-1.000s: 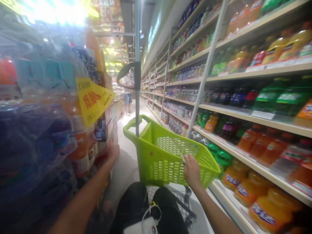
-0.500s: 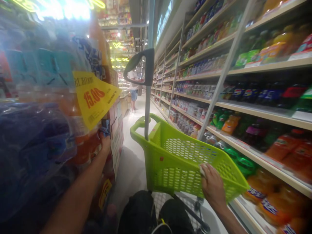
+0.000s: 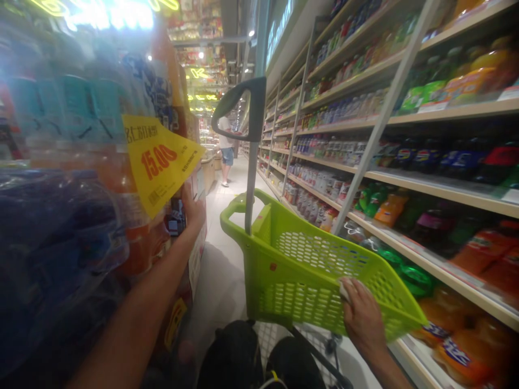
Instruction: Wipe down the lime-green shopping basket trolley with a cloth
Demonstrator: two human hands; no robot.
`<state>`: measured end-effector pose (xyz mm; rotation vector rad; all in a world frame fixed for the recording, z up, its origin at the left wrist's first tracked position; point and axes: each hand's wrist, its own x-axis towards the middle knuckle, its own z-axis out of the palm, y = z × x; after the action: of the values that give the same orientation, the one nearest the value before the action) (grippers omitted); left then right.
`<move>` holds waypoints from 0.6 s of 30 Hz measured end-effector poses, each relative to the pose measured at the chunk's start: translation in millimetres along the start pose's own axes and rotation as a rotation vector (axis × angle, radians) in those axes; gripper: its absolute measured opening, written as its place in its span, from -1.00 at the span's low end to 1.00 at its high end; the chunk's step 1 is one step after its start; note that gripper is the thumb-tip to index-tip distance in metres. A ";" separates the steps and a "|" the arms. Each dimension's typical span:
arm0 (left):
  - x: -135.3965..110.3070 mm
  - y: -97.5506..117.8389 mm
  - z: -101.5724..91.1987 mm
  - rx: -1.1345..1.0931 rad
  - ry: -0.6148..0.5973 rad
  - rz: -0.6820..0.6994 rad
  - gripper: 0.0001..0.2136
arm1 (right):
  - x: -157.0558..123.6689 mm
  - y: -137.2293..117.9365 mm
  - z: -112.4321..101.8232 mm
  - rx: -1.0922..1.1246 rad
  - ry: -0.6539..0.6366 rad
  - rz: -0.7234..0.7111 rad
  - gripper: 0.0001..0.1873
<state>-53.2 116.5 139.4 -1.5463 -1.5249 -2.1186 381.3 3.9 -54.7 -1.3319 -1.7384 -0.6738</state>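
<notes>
The green basket [image 3: 292,265] stands in the aisle just ahead of the dark-clothed knees [image 3: 235,354], its grey post [image 3: 250,189] rising to a dark loop handle [image 3: 256,108], and the right hand [image 3: 364,313] is clamped over its near rim, with a small white thing [image 3: 344,290], perhaps a tissue, caught at the fingers. That hold probably does most of the steadying, so a firm, even grip—thumb and fingers on both sides of the rim—looks wiser than a push, since the basket's outer end sits close to the low shelf of orange bottles [image 3: 462,351]. The left hand [image 3: 194,210] is up at the aisle-side edge of the drinks stack [image 3: 135,237], just beside the yellow price tag [image 3: 158,162]; its fingers are partly hidden, and I cannot tell whether they grip, touch or only hover. A light touch seems best there: the tag juts out near the fingers and would likely bend if brushed, and the wrapped bottles might shift under a sideways pull. Keeping the left wrist low and clear of the tag—with the basket braced separately by the right—should help both hands work steadily.
</notes>
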 end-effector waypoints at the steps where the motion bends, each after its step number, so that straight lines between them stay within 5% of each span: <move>1: -7.0 8.6 2.4 0.016 -0.024 0.031 -0.39 | -0.2 -0.2 0.0 -0.006 0.001 0.000 -0.56; 7: -91.0 29.3 11.3 0.056 -0.216 0.020 -0.41 | -0.6 1.6 1.7 -0.018 0.007 0.027 -0.58; 12: -141.8 58.3 18.7 0.189 -0.463 0.337 -0.42 | 17.3 -21.3 14.1 0.059 0.009 0.066 -0.59; 16: -159.0 89.8 30.4 0.413 -0.798 0.637 -0.47 | 37.3 -53.6 25.5 0.165 -0.020 0.063 -0.56; 18: -162.1 93.7 35.5 0.541 -0.912 0.680 -0.51 | 40.4 -59.4 26.1 0.186 -0.046 0.060 -0.54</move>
<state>102.1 26.7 75.3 -2.4147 -1.2518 -0.5721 313.3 28.0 -29.7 -1.2735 -1.7442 -0.4391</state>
